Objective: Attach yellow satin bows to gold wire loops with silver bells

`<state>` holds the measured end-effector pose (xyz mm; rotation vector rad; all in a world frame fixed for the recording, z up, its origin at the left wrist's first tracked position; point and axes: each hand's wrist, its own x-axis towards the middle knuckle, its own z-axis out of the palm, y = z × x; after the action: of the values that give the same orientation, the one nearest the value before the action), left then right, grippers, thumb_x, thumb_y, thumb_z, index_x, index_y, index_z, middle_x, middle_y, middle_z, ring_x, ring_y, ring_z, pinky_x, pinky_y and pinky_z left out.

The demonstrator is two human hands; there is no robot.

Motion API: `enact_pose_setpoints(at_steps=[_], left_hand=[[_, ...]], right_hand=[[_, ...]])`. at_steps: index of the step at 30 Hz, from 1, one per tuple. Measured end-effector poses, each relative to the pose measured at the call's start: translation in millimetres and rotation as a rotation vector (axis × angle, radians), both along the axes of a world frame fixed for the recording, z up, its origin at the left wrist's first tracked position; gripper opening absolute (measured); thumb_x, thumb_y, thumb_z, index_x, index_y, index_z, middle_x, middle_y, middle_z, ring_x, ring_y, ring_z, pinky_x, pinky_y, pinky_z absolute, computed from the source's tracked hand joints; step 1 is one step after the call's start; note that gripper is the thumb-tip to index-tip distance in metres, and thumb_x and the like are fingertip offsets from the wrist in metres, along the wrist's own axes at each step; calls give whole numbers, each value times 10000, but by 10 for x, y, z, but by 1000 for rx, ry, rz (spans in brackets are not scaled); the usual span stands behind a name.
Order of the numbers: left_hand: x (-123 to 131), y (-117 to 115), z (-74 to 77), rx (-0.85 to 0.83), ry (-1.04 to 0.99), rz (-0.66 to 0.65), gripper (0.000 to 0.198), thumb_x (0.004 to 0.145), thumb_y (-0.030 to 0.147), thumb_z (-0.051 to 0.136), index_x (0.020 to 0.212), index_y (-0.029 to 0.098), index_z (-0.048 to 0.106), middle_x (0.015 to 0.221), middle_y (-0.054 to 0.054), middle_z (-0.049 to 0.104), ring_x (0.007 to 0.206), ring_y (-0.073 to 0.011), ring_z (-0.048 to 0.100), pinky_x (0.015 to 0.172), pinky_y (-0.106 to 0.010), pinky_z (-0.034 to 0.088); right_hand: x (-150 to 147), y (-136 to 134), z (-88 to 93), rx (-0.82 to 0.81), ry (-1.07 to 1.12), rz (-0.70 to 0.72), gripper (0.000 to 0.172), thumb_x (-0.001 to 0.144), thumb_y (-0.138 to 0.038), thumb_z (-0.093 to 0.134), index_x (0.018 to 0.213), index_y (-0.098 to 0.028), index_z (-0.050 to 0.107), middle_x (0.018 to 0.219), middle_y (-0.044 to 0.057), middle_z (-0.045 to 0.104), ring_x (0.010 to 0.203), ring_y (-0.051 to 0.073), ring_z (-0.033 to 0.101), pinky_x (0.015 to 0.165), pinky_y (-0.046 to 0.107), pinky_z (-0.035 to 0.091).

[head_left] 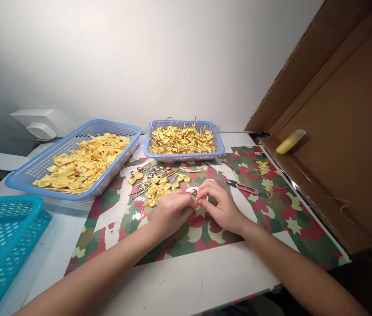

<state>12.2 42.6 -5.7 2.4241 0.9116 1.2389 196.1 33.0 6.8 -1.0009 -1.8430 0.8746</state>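
Observation:
My left hand (pixel 174 208) and my right hand (pixel 220 206) meet over the patterned mat, fingertips pinched close together. Between them shows a small silver bell (pixel 194 192), at the tips of both hands. A thin strand seems to be in the pinch, but the fingers hide most of it. Just beyond my left hand lies a loose group of yellow ribbon bows (pixel 155 193), several more silver bells (pixel 152 171) and thin gold ties (pixel 176 173). To the right of my right hand rest small thread snips (pixel 242 187) with a pink handle.
Two blue baskets stand behind: a left basket (pixel 18 179) of yellow bows and a back basket (pixel 186 156) of bows with gold ties. A teal basket (pixel 8 202) is at far left. Cardboard (pixel 337 131) walls the right side, with a yellow tube (pixel 289 142) beside it.

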Motion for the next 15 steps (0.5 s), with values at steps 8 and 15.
enact_pose_setpoints(at_steps=[8, 15], left_hand=[[-96, 94, 331, 110, -122, 17, 199, 822, 96, 625, 652, 195, 597, 608, 22, 682, 553, -101, 593, 555, -206, 449], [-138, 189, 291, -170, -225, 42, 82, 786, 108, 662, 773, 186, 640, 705, 16, 696, 615, -103, 609, 564, -196, 474]], right_hand=[[-124, 167, 264, -137, 327, 72, 142, 899, -335, 630, 849, -203, 644, 836, 24, 689, 811, 154, 655, 772, 305, 528], [-218, 362, 337, -226, 246, 87, 240, 811, -429, 683, 784, -190, 681, 931, 50, 678, 893, 189, 639, 805, 329, 526]])
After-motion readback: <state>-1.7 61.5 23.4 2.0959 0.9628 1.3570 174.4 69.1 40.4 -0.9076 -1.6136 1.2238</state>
